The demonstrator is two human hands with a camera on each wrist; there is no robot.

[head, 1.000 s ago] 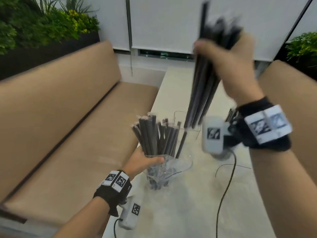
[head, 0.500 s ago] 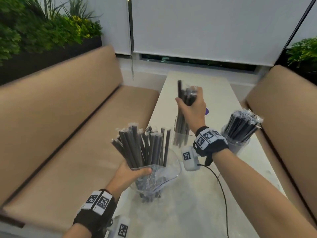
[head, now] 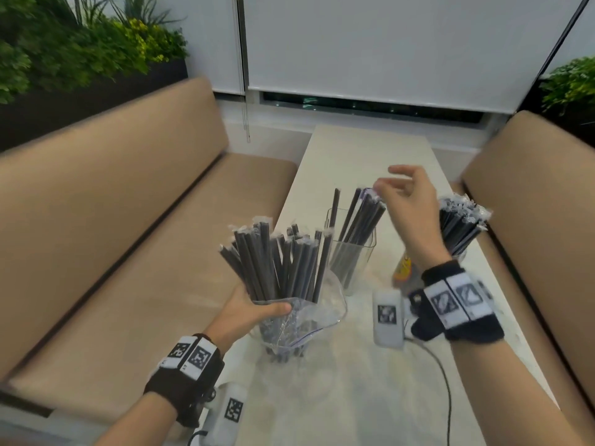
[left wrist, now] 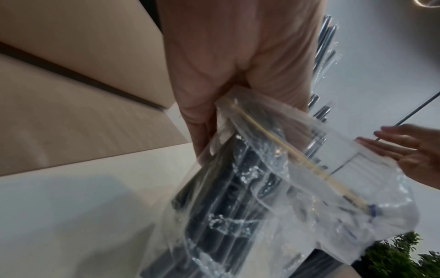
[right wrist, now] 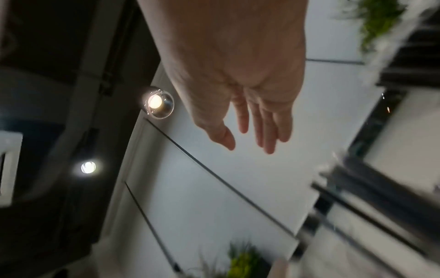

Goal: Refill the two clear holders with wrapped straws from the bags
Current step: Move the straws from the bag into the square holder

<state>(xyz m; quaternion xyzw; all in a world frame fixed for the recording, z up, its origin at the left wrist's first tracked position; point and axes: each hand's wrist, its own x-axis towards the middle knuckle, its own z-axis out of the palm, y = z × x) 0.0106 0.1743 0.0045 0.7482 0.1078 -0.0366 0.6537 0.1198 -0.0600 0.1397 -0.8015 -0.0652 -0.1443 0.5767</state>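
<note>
My left hand (head: 254, 312) grips a clear plastic bag (head: 302, 320) of dark wrapped straws (head: 277, 262), held upright at the table's near left; the left wrist view shows its fingers (left wrist: 202, 120) curled round the bag (left wrist: 297, 188). Behind it stands a clear holder (head: 351, 255) with a bunch of straws (head: 360, 220) leaning in it. My right hand (head: 402, 194) hovers just above those straw tops, fingers spread and holding nothing; the right wrist view shows its fingers (right wrist: 262, 127) straight. A second holder full of straws (head: 460, 220) stands at the right, partly hidden by my right forearm.
The narrow pale table (head: 354, 381) runs between two tan benches (head: 112, 236) (head: 531, 194). A cable (head: 446, 384) trails across the table from my right wrist. An orange-labelled item (head: 402, 268) peeks out beside my right wrist. Planters line both back corners.
My right hand brought a bunch of straws down from high up into the middle holder and let go; it now hovers open above them. The left hand kept hold of the bag.
</note>
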